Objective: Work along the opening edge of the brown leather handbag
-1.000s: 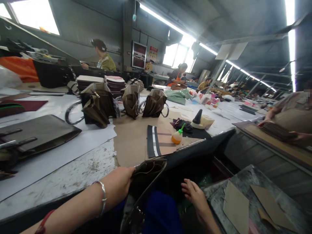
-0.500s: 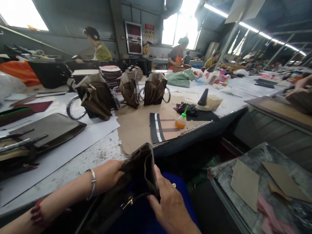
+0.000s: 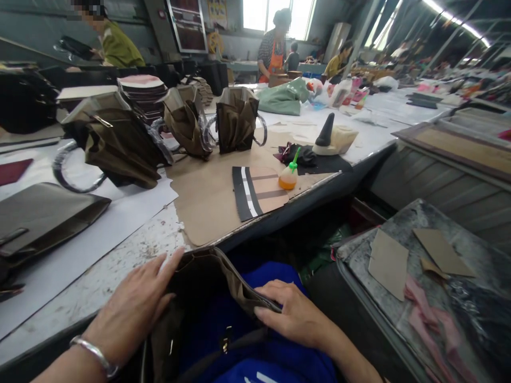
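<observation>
Bag [image 3: 233, 284] wider-mouthed than before

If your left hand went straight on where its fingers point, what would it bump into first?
The left hand would probably meet the brown sheet on the worktable, though it might pass above; depth is unclear.

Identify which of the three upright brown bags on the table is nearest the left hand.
The leftmost upright bag, which looks largest; the other two stand farther back from the left hand.
</observation>
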`<state>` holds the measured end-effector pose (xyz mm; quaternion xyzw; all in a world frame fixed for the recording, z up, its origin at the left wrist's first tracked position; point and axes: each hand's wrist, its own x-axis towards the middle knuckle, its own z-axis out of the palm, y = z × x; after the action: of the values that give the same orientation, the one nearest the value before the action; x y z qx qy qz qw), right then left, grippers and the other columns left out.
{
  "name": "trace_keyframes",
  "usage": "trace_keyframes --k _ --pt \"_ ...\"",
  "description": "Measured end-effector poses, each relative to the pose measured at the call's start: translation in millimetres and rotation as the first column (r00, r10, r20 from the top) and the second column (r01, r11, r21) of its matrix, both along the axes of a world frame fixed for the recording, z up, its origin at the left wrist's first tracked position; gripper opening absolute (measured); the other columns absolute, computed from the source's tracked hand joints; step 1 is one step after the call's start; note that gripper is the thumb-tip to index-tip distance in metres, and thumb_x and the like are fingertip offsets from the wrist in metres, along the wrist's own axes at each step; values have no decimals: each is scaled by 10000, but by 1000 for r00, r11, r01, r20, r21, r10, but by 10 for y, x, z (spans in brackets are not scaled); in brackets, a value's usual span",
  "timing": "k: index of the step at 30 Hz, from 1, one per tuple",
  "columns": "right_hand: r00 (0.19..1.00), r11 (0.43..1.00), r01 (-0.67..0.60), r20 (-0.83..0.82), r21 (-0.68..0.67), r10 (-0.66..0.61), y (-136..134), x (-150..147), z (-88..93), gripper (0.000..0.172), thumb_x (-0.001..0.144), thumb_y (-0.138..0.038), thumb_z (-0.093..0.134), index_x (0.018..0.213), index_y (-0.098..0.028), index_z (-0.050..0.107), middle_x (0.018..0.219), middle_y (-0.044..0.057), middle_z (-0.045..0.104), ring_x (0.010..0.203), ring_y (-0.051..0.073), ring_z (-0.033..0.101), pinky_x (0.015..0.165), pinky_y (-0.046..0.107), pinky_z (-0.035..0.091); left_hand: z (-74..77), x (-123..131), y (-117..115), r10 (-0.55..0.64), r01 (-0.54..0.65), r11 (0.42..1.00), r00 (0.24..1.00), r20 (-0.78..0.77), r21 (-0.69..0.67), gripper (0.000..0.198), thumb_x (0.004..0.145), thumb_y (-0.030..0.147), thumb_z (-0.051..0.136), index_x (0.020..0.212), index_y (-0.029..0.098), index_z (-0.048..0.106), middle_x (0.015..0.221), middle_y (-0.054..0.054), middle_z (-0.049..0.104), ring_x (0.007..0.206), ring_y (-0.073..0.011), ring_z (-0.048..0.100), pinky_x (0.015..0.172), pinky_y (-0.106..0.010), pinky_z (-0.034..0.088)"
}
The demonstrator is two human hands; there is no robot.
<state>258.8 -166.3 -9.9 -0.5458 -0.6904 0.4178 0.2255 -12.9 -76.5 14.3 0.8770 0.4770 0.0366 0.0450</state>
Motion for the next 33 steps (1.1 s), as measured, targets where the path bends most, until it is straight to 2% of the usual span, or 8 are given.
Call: trace_keyframes --k 3,6,8,11,13,16,23,33 --pt "1000 1000 2 -5 2 -2 46 -5 3 133 803 -243 491 786 -179 606 719 -12 562 679 115 491 652 211 344 -5 280 -66 -263 256 954 965 23 158 448 816 228 399 1258 164 360 1129 -122 506 1021 -254 481 877 -397 408" --pt "1000 1000 4 -16 -24 -4 84 13 4 113 795 -239 507 759 -176 593 685 -27 535 643 98 482 604 195 331 2 581 -143 -393 365 893 917 63 264 337 841 227 421 1175 187 450 1076 -100 520 1022 -259 443 886 -412 350" --pt "1000 1000 13 -17 -24 -13 107 20 -1 89 785 -230 520 761 -181 590 681 -37 532 633 91 479 593 189 324 -19 743 -181 -442 406 879 891 106 250 257 835 233 455 1085 205 509 1030 -63 542 994 -244 439 882 -403 317" --pt "999 1000 28 -23 -13 -28 133 20 -8 83 782 -222 524 748 -181 587 669 -44 531 623 86 480 577 183 318 -84 893 -200 -492 477 871 854 169 119 115 814 203 498 915 188 552 918 -24 564 901 -199 448 841 -356 318" --pt "999 999 34 -37 -18 -35 141 24 -7 65 775 -209 533 767 -186 594 683 -47 545 639 88 494 584 180 320 -126 938 -191 -501 503 863 840 207 49 61 814 180 492 787 183 546 852 -13 557 843 -183 441 801 -342 327" --pt "998 998 30 -57 -54 -34 137 45 -2 93 765 -211 556 845 -207 603 747 -48 579 685 97 520 604 178 328 -171 955 -178 -513 536 845 809 286 0 136 818 173 465 694 191 519 834 -6 551 847 -185 424 781 -338 323" --pt "1000 993 16 24 -120 -14 121 147 -31 120 756 -262 577 858 -198 588 741 -39 578 662 111 517 586 184 327 -290 1005 -183 -466 452 883 816 342 126 187 808 132 408 748 214 565 1151 -16 506 1025 -254 346 842 -428 267" --pt "994 986 -30 -108 -163 12 215 286 -75 119 835 -238 458 843 -172 557 755 -37 522 710 108 491 637 174 346 -348 1251 -23 -283 390 906 849 446 -167 106 746 120 522 730 215 568 1044 39 590 913 -218 376 742 -381 301"
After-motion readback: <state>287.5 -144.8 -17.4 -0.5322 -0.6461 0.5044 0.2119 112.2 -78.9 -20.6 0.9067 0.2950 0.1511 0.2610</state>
